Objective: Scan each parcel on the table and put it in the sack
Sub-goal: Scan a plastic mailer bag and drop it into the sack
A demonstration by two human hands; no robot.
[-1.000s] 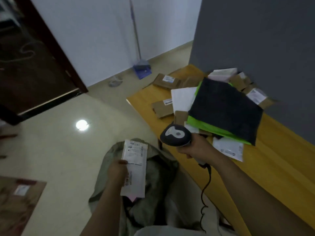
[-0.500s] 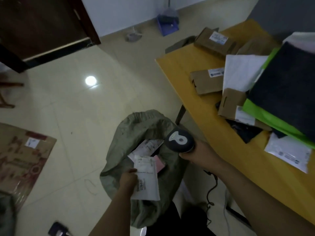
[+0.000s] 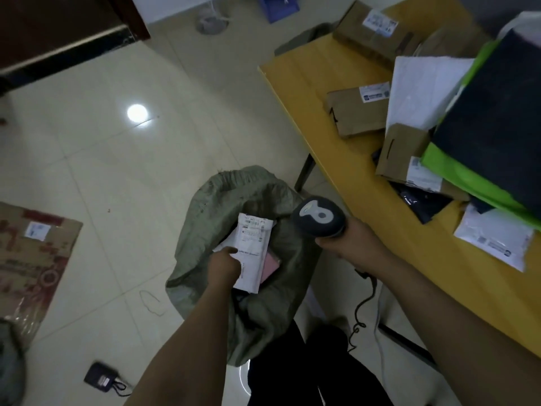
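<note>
A grey-green sack (image 3: pixel 205 230) stands open on the floor beside the table. My left hand (image 3: pixel 224 266) holds a white labelled parcel (image 3: pixel 253 253) inside the sack's mouth, over a pink packet (image 3: pixel 270 265). My right hand (image 3: pixel 349 241) grips a dark barcode scanner (image 3: pixel 319 216) just right of the sack, its coiled cable (image 3: pixel 361 312) hanging down. On the yellow table (image 3: pixel 307 83) lie several parcels: brown cardboard ones (image 3: pixel 355 112), a white bag (image 3: pixel 421 92), a big black and green bag (image 3: pixel 497 121), and a white mailer (image 3: pixel 494 240).
A flattened cardboard box (image 3: pixel 32 253) lies on the tiled floor at left, a small black device (image 3: pixel 102 378) with a cord near it. A dark doorway (image 3: pixel 58 27) is at top left; a blue dustpan (image 3: pixel 278 5) at top.
My left hand has lowered the white parcel from above the sack down into its mouth. The view has tilted downward; my right hand with the scanner stays beside the sack.
</note>
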